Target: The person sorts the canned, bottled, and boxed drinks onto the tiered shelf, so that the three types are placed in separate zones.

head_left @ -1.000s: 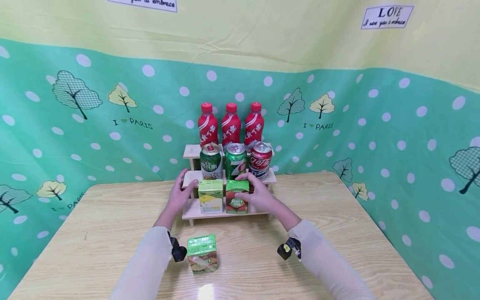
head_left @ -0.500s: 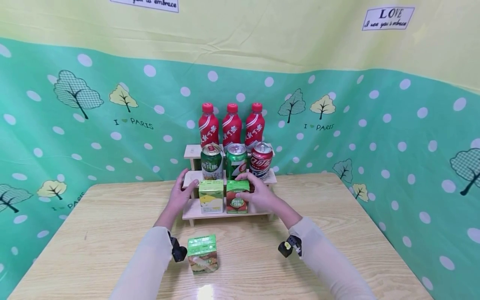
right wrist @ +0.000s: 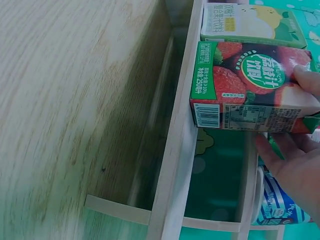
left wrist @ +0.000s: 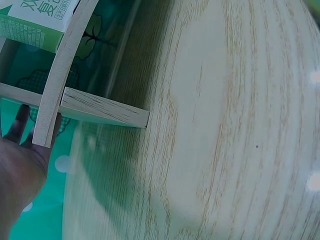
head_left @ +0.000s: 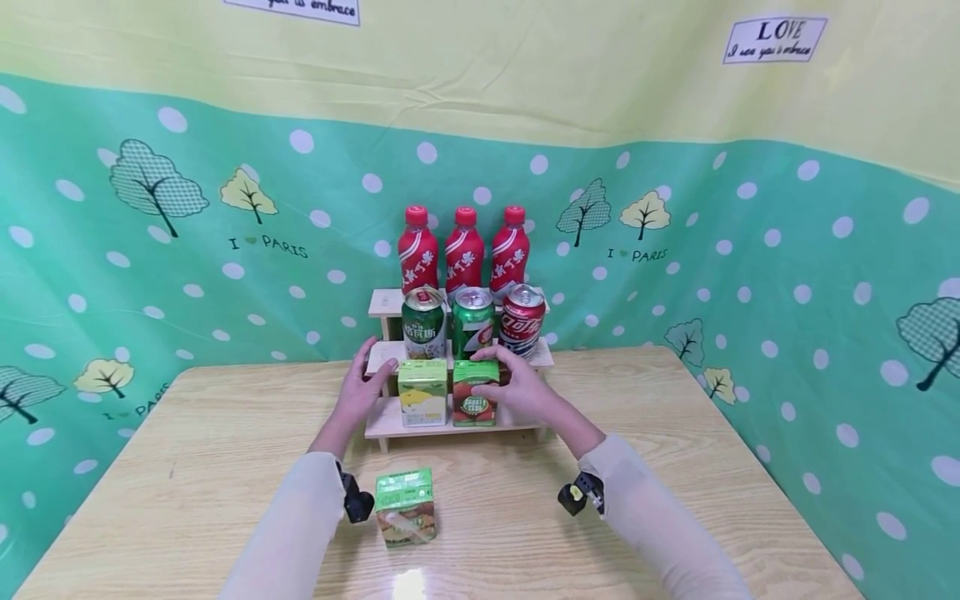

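Note:
In the head view my right hand (head_left: 522, 390) pinches a red and green litchi juice carton (head_left: 474, 400), thumb on its front face. This carton stands upright on the bottom tier of a small wooden stepped shelf (head_left: 386, 423). The right wrist view shows the same juice carton (right wrist: 255, 80) and my right hand (right wrist: 297, 170) with fingers behind it. My left hand (head_left: 358, 392) grips the left end of the shelf's middle tier. In the left wrist view part of my left hand (left wrist: 20, 167) lies behind the wooden boards. A yellow-green juice carton (head_left: 422, 398) stands left of the litchi one.
Another green-topped carton (head_left: 406, 508) stands on the wooden table (head_left: 225, 500) in front of the shelf. Drink cans, among them a green can (head_left: 472, 323), fill the middle tier. Red bottles (head_left: 464, 254) line the top tier. A patterned cloth (head_left: 300, 192) hangs behind.

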